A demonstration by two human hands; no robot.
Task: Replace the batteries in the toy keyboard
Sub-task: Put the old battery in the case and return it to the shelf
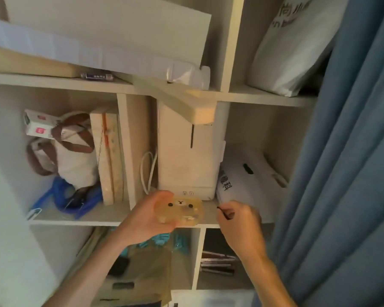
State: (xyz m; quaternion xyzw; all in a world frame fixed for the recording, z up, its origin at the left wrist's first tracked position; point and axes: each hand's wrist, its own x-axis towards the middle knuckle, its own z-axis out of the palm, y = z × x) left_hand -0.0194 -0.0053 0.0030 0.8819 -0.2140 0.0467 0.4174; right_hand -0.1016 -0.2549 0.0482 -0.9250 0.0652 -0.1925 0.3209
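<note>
Keyboard (184,212) first: it is off the shelf (93,218) and up in the air, held just in front of the middle cubby, bear face toward us.

Over on the left a bag (73,156) slumps in its cubby, well apart from the work. Next comes the left hand (152,214), cupped under the keyboard's left end with the fingers curled round the edge and the thumb up over the top, so it carries the whole toy.

The thing looks like a small shell of yellowish see-through plastic. I'd judge it light, stiff and rather slick, and the thin casing could crack or pop if squeezed hard. The outer edges, where the left hand has it now, seem the sensible place to grip, since that keeps the faces free. The battery cover isn't showing from here (presumably it's on the far side), so I'd guess the toy needs turning over.

Behind it stands a white appliance (184,156).

To the right, the right hand (239,220) is closed in a pinch on a thin dark tool (223,212), its tip near the keyboard but not touching it. I can't tell what kind of tool it is. The curtain (353,151) hangs beyond.
</note>
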